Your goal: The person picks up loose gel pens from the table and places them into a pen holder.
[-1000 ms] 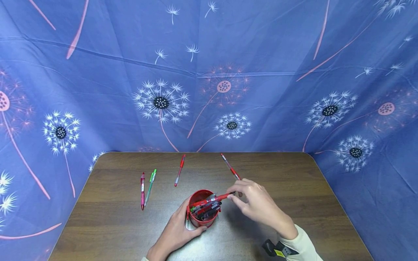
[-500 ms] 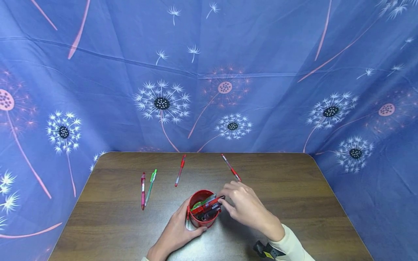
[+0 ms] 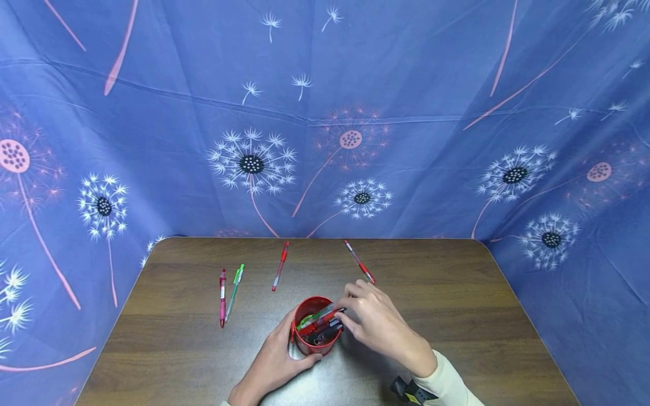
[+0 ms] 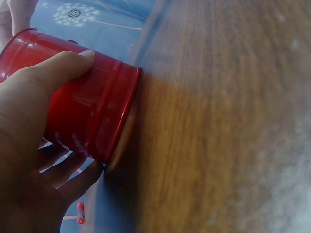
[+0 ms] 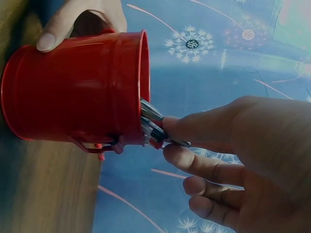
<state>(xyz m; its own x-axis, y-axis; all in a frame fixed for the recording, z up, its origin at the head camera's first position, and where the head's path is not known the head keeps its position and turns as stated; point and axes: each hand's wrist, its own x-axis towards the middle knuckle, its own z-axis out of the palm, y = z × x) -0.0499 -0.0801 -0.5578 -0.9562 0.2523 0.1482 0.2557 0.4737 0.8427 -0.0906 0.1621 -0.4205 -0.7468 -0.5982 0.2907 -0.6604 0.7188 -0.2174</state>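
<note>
A red metal bucket stands upright on the table, with several pens leaning inside it. My left hand grips the bucket from its left side; in the left wrist view the thumb lies across the red wall and the fingers go around the far side. My right hand is at the bucket's right rim. Between its thumb and index finger it pinches the dark end of a pen, whose other end reaches into the bucket. The fingers partly hide which pen this is.
On the wooden table lie a pink-red pen, a green pen, a red pen and another red pen beyond my right hand. A blue dandelion-print cloth hangs behind the table.
My right hand has moved left toward the bucket, and the red pen it held out over the rim has gone down among the others. My left hand stays on the bucket.
</note>
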